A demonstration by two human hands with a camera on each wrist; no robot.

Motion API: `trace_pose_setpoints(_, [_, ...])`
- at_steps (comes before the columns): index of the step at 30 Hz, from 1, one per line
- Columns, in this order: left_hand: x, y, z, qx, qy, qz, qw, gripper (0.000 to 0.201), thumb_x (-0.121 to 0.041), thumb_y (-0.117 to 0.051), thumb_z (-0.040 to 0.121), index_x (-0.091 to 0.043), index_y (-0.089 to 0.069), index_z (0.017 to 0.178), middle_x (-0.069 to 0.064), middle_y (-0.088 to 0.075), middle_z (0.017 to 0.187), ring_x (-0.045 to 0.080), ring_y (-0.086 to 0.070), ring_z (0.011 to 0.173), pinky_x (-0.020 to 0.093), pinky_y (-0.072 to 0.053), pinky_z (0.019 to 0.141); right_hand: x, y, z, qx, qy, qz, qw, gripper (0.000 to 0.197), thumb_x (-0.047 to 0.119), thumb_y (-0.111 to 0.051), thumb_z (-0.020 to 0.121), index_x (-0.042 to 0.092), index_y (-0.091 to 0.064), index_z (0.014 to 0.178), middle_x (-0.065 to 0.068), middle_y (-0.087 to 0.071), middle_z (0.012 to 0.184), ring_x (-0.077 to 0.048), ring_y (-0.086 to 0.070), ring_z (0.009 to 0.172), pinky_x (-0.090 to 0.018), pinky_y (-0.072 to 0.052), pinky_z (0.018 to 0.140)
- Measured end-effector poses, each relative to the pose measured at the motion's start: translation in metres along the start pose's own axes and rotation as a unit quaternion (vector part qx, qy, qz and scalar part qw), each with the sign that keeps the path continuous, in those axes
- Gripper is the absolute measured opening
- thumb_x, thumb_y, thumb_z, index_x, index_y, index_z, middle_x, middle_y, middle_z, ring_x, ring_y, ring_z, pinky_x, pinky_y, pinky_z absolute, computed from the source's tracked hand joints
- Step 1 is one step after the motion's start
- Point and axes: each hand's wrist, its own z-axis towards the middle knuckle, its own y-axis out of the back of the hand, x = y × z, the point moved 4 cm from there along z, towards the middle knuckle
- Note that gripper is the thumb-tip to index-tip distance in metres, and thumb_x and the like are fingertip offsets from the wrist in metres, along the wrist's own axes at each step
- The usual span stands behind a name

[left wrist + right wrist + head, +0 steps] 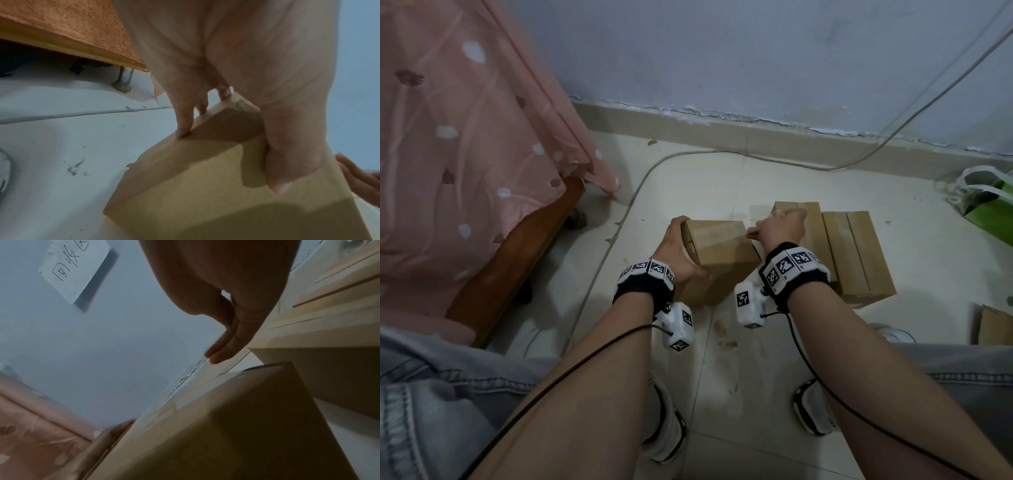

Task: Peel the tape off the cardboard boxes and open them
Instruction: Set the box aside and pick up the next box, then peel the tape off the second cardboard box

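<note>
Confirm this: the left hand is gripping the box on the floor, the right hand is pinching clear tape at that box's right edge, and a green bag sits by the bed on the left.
One thing is wrong: the green bag is not by the bed. The head view shows it at the far right, near the wall. The rest holds: the left hand grips the box, and the right hand pinches clear tape at its right edge.

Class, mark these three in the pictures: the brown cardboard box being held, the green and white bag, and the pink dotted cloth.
Brown cardboard box [717, 245]: head view, its taped top face.
Green and white bag [988, 202]: head view, its green side.
Pink dotted cloth [465, 120]: head view, middle of the draped fabric.
</note>
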Motion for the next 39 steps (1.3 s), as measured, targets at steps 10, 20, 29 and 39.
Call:
trace_pose_setpoints(10, [0.011,-0.002,-0.003,0.002,0.002,-0.029,1.0,0.111,-0.028,-0.091,0.042,-0.033,-0.023,0.129,0.001,-0.044,0.127,0.02,-0.051,0.116,0.041,-0.05,0.098,0.013,0.019,0.012,-0.049,0.023,-0.016,0.998,0.033,-0.008,-0.039,0.089,0.007,-0.04,0.118,-0.021,-0.056,0.12,-0.02,-0.064,0.056,-0.023,-0.053,0.043])
trace_pose_setpoints(20, [0.032,0.011,-0.01,-0.028,0.036,-0.063,0.997,0.107,-0.007,-0.093,0.053,-0.021,-0.021,0.133,0.003,-0.043,0.124,0.026,-0.052,0.115,0.039,-0.049,0.092,0.021,0.046,0.019,-0.168,0.049,0.034,0.984,0.022,-0.006,-0.032,0.089,0.01,-0.039,0.103,-0.016,-0.055,0.116,-0.027,-0.062,0.094,-0.028,-0.052,0.076])
trace_pose_setpoints(29, [0.037,0.015,-0.002,-0.067,0.045,-0.038,0.996,0.12,-0.023,-0.091,0.045,-0.019,-0.019,0.141,0.006,-0.039,0.131,0.025,-0.046,0.118,0.034,-0.044,0.095,0.037,0.056,0.041,-0.092,0.106,-0.111,0.984,0.012,0.016,-0.057,0.087,0.02,-0.067,0.083,-0.007,-0.072,0.088,-0.028,-0.07,0.078,-0.038,-0.06,0.074])
trace_pose_setpoints(39, [0.048,0.018,0.0,-0.105,0.078,-0.037,0.991,0.114,-0.011,-0.091,0.059,-0.019,-0.016,0.144,0.011,-0.031,0.14,0.028,-0.041,0.124,0.029,-0.037,0.094,-0.031,0.0,-0.006,0.163,0.126,-0.499,0.842,0.021,-0.002,-0.048,0.095,-0.005,-0.064,0.109,-0.02,-0.065,0.115,-0.032,-0.062,0.108,-0.036,-0.051,0.094])
